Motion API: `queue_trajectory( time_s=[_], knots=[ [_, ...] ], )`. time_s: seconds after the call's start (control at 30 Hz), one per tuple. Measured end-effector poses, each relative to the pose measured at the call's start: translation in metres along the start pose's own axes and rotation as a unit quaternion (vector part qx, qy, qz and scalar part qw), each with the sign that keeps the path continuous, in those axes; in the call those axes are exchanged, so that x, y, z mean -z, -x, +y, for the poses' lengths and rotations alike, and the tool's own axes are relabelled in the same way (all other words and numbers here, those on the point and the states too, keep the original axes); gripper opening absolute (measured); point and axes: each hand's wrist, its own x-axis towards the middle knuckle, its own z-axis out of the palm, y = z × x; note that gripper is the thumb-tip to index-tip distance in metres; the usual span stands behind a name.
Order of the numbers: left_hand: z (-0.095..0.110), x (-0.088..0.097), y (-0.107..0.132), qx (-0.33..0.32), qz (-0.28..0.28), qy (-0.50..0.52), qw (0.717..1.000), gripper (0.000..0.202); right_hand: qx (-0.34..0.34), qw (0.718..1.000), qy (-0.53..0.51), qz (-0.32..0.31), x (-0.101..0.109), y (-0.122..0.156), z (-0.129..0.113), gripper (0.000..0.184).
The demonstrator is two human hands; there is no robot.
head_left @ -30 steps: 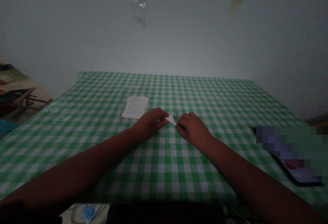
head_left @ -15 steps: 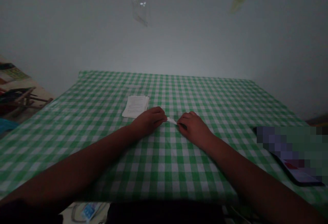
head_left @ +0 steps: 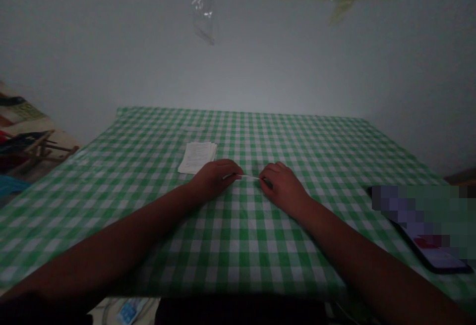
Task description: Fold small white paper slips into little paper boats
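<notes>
A thin white strip of paper (head_left: 250, 176) stretches between my two hands, low over the checked cloth. My left hand (head_left: 219, 172) pinches its left end between thumb and fingers. At the other end, my right hand (head_left: 279, 180) grips it with bent fingers. Seen nearly edge-on, the strip looks like a narrow line, and its ends are hidden in my fingers. Just behind my left hand lies a small stack of printed paper sheets (head_left: 197, 156), partly covered by that hand.
A green and white checked cloth (head_left: 238, 245) covers the table, which meets a pale wall (head_left: 238, 67). A tablet or large phone (head_left: 427, 241), its screen blurred, lies at the right edge. Wooden furniture (head_left: 48, 146) stands off to the left. Clear plastic (head_left: 204, 15) hangs on the wall.
The strip has turned from showing a wider white face to a thin, straighter line. My hands have moved slightly apart, and both still hold it.
</notes>
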Motion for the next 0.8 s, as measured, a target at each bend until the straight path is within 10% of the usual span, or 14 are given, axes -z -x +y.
queue_trajectory(
  time_s=[0.27,0.8],
  knots=[
    [-0.0062,0.0015,0.0002,0.04,0.01,0.011,0.999,0.012,0.031,0.978,-0.164,0.124,0.0026,0.0012,0.0004,0.01],
    [-0.0015,-0.0027,0.0025,-0.015,-0.092,-0.002,0.996,0.029,-0.036,0.961,-0.245,0.125,0.0052,0.003,0.004,0.011]
  ],
)
